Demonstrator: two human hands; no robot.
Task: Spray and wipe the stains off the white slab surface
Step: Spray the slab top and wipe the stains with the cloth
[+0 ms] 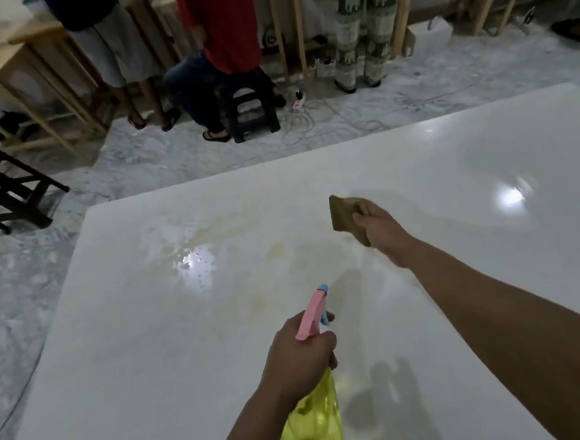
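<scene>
The white slab (pixel 415 163) is smooth and glossy, mirroring lamps, with wet yellowish stains (pixel 214 239) toward ten o'clock. The bottle (pixel 313 421) is clear yellow plastic with a matt pink head. The brown cloth (pixel 345 216) looks soft and dull.

Floor (pixel 443 82) is pale grey marbled tile, looks kinda dusty or smeared. Up at 11 o'clock there's a light wooden table (pixel 13 60) with skinny legs, and a person in grey clothes (pixel 115 50) standing right beside it in sandals. Around 12 someone in a red shirt (pixel 227 25) sits on a small black stool (pixel 251 105), with a white power strip (pixel 299 101) and a tangle of pale cable on the floor just beside. At 1 o'clock, legs in elephant-print trousers (pixel 361 29) between bare wooden posts (pixel 401 12). Another black stool (pixel 8 191) sits at 9 o'clock. Lighting's dim overall.
</scene>
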